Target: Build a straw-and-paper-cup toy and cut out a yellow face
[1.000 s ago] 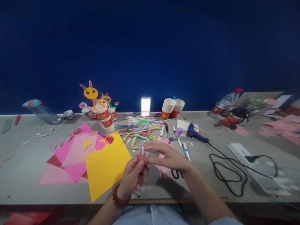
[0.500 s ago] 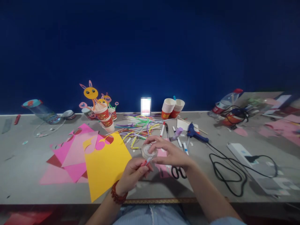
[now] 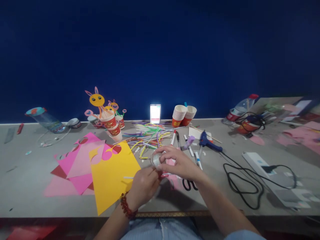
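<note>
My left hand (image 3: 147, 181) is turned back up, with its fingers curled round a slim red-and-white thing (image 3: 165, 175). The red end shows to the right of the fingers, and a thin white end sticks out to the left over the yellow sheet (image 3: 110, 183). My fingers hide its middle, so I cannot tell its kind. My right hand (image 3: 178, 163) grips a clear roll of tape (image 3: 156, 160), tilted on edge just above the left hand's fingers. Scissors with black handles (image 3: 189, 184) lie below my right wrist, partly hidden by it.
Coloured pipe cleaners (image 3: 150, 135) lie in a heap ahead. Behind are stacked paper cups (image 3: 178, 115) and a bunny-faced cup figure (image 3: 97, 100). Markers (image 3: 198, 160), a blue glue gun (image 3: 207, 142), its black cord and a power strip (image 3: 260, 166) lie right; pink sheets (image 3: 85, 160) left.
The clear roll has tipped from lying fairly flat to standing on edge. My left hand has rolled over, back up, and a white end now shows at its left.
</note>
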A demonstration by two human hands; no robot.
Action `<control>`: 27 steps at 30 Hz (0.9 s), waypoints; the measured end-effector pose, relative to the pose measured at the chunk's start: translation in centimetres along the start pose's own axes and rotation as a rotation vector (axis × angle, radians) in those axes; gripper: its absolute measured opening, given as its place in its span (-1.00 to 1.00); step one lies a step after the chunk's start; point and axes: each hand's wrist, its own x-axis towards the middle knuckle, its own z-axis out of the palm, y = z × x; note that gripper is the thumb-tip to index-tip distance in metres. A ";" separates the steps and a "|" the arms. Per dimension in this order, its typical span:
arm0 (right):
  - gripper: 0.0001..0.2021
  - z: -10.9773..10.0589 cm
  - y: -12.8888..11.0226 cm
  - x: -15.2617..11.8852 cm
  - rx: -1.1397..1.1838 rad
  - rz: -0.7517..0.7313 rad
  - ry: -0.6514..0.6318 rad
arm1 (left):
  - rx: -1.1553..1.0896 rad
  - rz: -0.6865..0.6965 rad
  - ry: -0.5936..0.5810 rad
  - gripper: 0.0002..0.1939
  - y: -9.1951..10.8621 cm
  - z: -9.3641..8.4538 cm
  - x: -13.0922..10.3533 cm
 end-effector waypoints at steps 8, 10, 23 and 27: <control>-0.79 0.5 -0.3 -0.5 0.079 0.089 0.064 | -0.082 -0.027 -0.037 -0.76 0.1 -0.3 0.3; -0.74 0.4 -0.3 -0.5 0.103 0.090 0.035 | -0.226 -0.088 -0.027 -0.78 0.5 -0.2 0.2; -0.79 0.5 -0.5 -2.4 0.137 -0.001 0.160 | -1.377 -0.723 -0.109 -0.53 2.2 0.1 0.4; -0.94 0.7 -0.4 -2.8 0.133 -0.047 0.114 | -1.410 -0.717 -0.116 -0.52 2.3 0.0 0.6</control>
